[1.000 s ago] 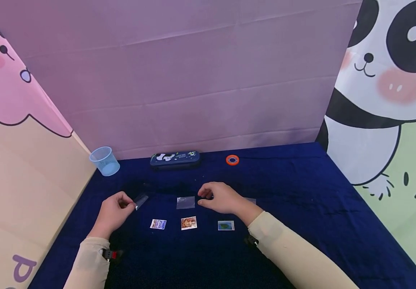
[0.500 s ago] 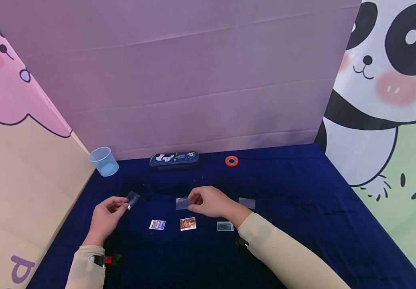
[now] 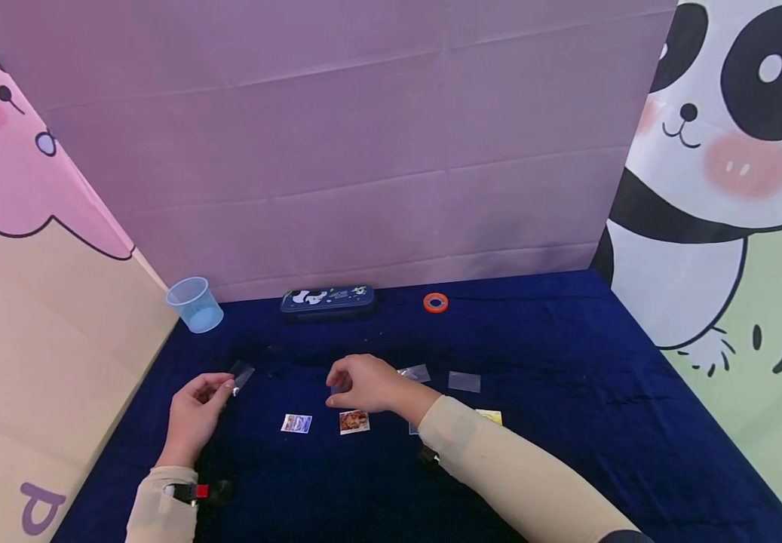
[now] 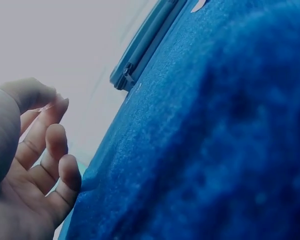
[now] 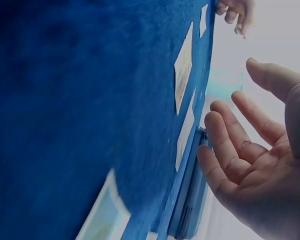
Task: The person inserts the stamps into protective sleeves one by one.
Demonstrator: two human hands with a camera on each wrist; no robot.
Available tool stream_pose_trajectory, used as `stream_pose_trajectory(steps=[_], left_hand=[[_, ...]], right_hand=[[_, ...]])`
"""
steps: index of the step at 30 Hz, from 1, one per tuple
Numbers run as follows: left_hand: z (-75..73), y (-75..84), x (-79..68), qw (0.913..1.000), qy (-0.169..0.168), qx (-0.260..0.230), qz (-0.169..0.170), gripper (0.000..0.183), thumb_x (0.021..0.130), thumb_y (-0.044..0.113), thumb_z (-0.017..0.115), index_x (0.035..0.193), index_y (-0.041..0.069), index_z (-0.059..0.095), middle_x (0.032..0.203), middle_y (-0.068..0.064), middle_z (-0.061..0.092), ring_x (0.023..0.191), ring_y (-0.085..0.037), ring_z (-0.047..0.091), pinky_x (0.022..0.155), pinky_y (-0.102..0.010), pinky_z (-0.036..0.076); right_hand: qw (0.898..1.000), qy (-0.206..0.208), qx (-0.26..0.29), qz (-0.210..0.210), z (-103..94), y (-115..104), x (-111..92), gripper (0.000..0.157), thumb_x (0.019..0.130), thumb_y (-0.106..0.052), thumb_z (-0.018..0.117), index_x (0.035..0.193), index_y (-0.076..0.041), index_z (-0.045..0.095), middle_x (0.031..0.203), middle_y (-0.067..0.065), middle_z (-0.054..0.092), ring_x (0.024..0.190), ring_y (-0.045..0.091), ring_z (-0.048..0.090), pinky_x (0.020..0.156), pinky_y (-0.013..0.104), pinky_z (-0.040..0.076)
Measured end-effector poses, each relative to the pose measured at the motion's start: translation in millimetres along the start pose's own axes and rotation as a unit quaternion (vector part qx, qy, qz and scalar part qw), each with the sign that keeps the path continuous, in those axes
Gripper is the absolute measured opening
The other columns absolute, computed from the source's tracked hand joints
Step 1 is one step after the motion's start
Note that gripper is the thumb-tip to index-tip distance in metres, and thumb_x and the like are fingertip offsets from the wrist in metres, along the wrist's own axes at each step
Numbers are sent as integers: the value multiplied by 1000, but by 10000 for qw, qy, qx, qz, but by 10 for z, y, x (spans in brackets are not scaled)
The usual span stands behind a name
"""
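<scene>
My left hand (image 3: 194, 415) pinches a small clear plastic sleeve (image 3: 243, 376) between thumb and index finger, raised at the left. In the left wrist view, the sleeve's edge shows faintly at the fingertips. My right hand (image 3: 363, 383) hangs over the middle of the cloth with thumb and fingers apart. Nothing is between them in the right wrist view. That hand overlaps another sleeve lying on the cloth. Nearer me lie small stamp-like pictures: a bluish one (image 3: 296, 423), a brown one (image 3: 354, 422) and a yellow one (image 3: 491, 415). A further one is mostly hidden by the right forearm.
Two more clear sleeves, one tilted (image 3: 415, 373) and one straight (image 3: 464, 381), lie right of the right hand. Along the back stand a blue cup (image 3: 195, 305), a dark pencil case (image 3: 328, 301) and an orange tape roll (image 3: 435, 302). Fabric walls enclose the navy cloth (image 3: 567, 362).
The left hand has drawn back left with its sleeve. My right hand has moved left across the middle sleeve, uncovering sleeves on the right and the yellow picture; its forearm now covers the green picture.
</scene>
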State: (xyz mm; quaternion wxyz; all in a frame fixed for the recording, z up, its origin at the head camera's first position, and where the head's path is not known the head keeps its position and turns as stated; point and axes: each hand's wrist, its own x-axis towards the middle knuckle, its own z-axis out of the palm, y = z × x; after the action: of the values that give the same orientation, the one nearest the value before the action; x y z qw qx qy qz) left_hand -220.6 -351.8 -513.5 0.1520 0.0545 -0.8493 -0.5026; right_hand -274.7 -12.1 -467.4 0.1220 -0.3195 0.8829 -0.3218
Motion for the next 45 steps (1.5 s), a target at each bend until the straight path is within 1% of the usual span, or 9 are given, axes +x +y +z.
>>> stream_pose_trajectory(steps=[4, 11, 16, 21, 26, 30, 34, 38, 45], left_hand=[[-1, 0, -4, 9996, 188, -176, -86, 29, 103, 31, 70, 116, 5, 73, 92, -5, 68, 77, -15, 58, 66, -24, 50], [-16, 10, -9, 9986, 298, -409, -178, 29, 102, 29, 71, 116, 4, 72, 91, -2, 69, 75, -14, 58, 65, -23, 51], [-19, 25, -2, 9979, 371, -512, -160, 27, 102, 25, 72, 116, 2, 72, 91, -9, 70, 72, -13, 58, 63, -23, 51], [-21, 4, 7, 9971, 398, -582, -279, 25, 102, 21, 72, 118, 2, 72, 95, -13, 71, 73, -12, 58, 64, -22, 51], [-26, 7, 15, 9967, 411, -617, -323, 26, 101, 21, 73, 119, 2, 73, 94, -6, 71, 72, -11, 59, 65, -22, 52], [-35, 9, 12, 9973, 368, -554, -300, 27, 102, 23, 72, 120, 2, 72, 93, -6, 71, 73, -12, 59, 65, -22, 52], [-36, 13, 8, 9978, 343, -508, -255, 28, 102, 25, 72, 119, 2, 72, 92, -6, 71, 74, -13, 59, 65, -22, 52], [-35, 14, 14, 9980, 327, -493, -233, 29, 102, 25, 72, 119, 2, 72, 92, -4, 71, 74, -13, 60, 65, -22, 52], [-34, -16, 23, 9979, 352, -437, -310, 27, 102, 24, 72, 119, 4, 72, 93, -3, 71, 75, -12, 60, 66, -22, 52]], right_hand=[[10000, -58, -70, 33, 61, -85, 98, 28, 92, -36, 83, 112, -19, 75, 105, -9, 70, 92, 4, 62, 89, 31, 53], [9993, -361, -133, 2, 178, -237, 213, 25, 90, -27, 86, 112, -21, 75, 102, -11, 68, 91, 4, 60, 91, 32, 51], [9984, -458, -313, -82, 249, -307, 289, 23, 90, -28, 86, 110, -22, 77, 98, -12, 68, 92, 4, 60, 94, 32, 49], [9979, -554, -331, 102, 298, -347, 356, 23, 89, -32, 86, 108, -23, 76, 97, -13, 67, 91, 5, 59, 93, 32, 49], [9974, -524, -338, 372, 355, -366, 417, 25, 88, -36, 87, 106, -25, 75, 96, -12, 64, 89, 7, 58, 89, 30, 49], [9965, -504, -405, 530, 404, -395, 439, 26, 87, -36, 88, 107, -24, 75, 92, -10, 61, 84, 9, 57, 82, 28, 49], [9951, -544, -592, 578, 449, -418, 447, 27, 86, -34, 89, 107, -24, 74, 88, -9, 60, 80, 10, 56, 77, 28, 48], [9943, -510, -663, 654, 481, -421, 452, 23, 87, -31, 89, 103, -25, 73, 86, -9, 59, 78, 10, 56, 75, 28, 47], [9954, -500, -505, 635, 491, -420, 444, 14, 88, -25, 87, 92, -25, 74, 83, -8, 61, 75, 10, 56, 72, 27, 46]])
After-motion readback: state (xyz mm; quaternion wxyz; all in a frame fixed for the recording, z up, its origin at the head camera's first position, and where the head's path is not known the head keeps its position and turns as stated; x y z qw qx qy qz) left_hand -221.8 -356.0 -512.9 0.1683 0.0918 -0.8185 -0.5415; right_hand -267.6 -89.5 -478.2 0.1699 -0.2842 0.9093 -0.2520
